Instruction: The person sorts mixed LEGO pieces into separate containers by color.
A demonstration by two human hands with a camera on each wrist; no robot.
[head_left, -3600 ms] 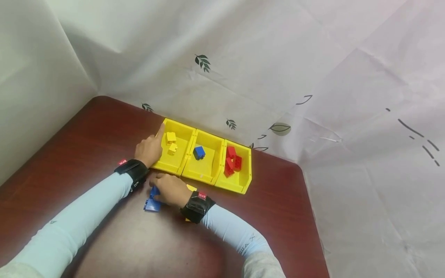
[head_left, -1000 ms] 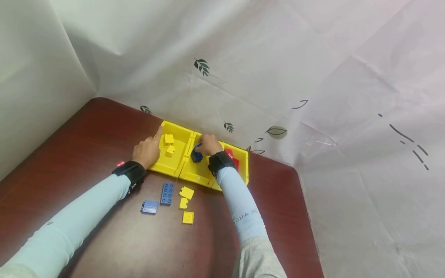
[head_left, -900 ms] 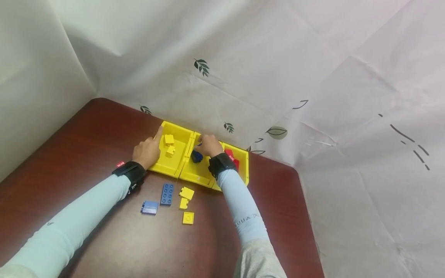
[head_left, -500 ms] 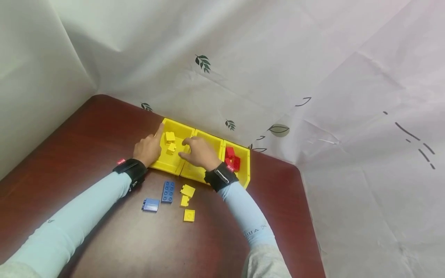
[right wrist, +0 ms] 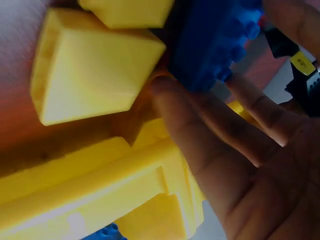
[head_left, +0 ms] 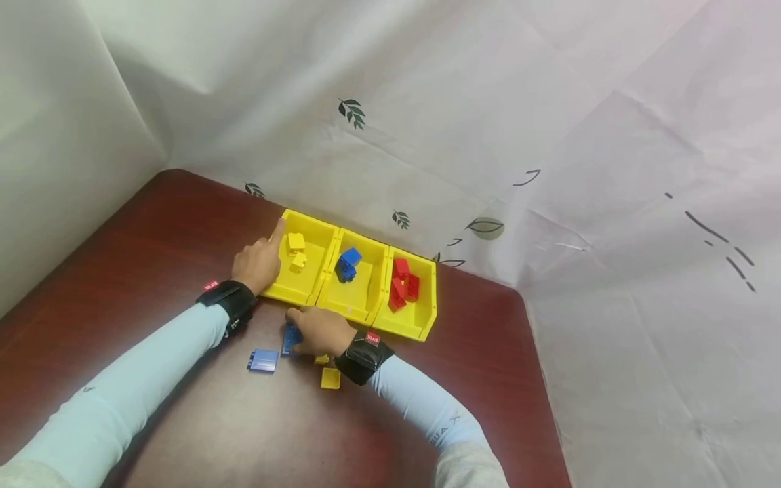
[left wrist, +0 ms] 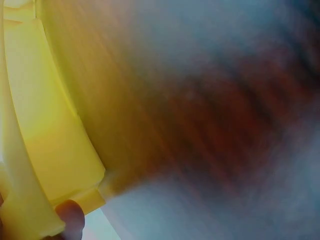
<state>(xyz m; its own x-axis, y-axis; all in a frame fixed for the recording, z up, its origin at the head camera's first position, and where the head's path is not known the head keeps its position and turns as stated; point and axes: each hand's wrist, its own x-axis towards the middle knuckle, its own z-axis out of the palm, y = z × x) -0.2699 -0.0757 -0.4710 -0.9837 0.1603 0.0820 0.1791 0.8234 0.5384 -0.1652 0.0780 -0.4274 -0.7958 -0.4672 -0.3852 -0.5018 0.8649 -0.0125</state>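
In the head view my left hand holds the left side of the leftmost yellow bin, its index finger straight along the wall. The left wrist view shows a fingertip at the bin's edge. My right hand is low over the table, fingers and thumb around a long blue building brick with studs, which it partly covers. The right wrist view has that blue brick between the fingers, beside yellow bricks. Another blue brick lies to the left.
Two more yellow bins adjoin it: the middle one holds blue bricks, the right one red bricks. Yellow bricks lie in the left bin. A square yellow brick lies on the table before the bins.
My right hand has let go of a blue brick in the middle bin, drawn back over the bins and come down to the long blue brick. My left hand has stayed at the bin.
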